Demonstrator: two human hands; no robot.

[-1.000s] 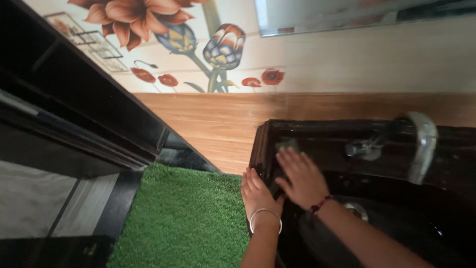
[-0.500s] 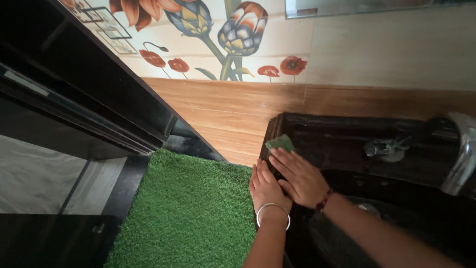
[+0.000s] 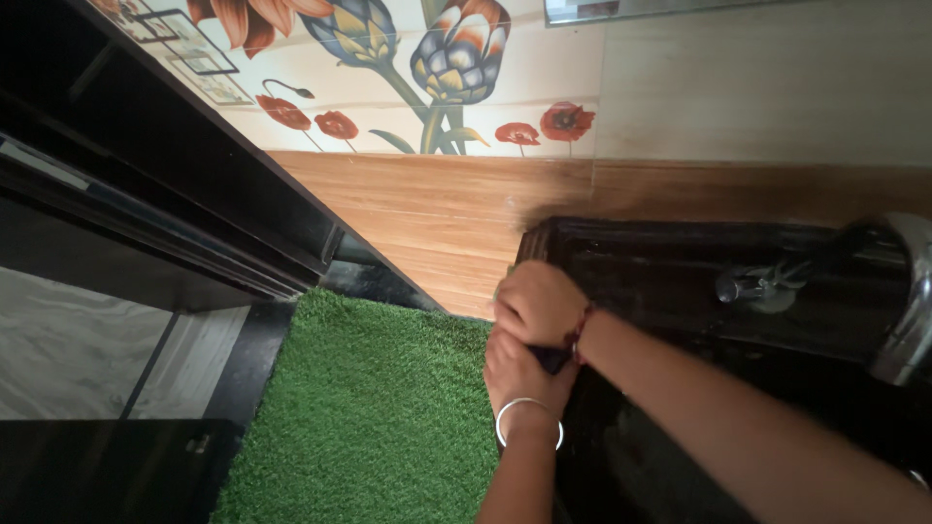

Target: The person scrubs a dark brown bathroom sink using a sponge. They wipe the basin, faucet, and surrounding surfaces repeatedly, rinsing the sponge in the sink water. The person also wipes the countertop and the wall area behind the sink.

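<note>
Green mat [image 3: 369, 417] on floor, far left. Left hand [image 3: 519, 374] flat and open against the black basin's [image 3: 660, 281] left edge. Right hand [image 3: 537, 303] curled at the corner; a green sliver, probably a scrub pad, barely shows beneath. Wiping step; next needs pressure along the rim.

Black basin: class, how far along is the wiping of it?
Done: the black basin has a ledge that shines by the tap, so it may be wiped. In hand: the right hand is curled over the left corner, the left hand flat on the side below. Left: the dark bowl, whose state cannot be told.
</note>
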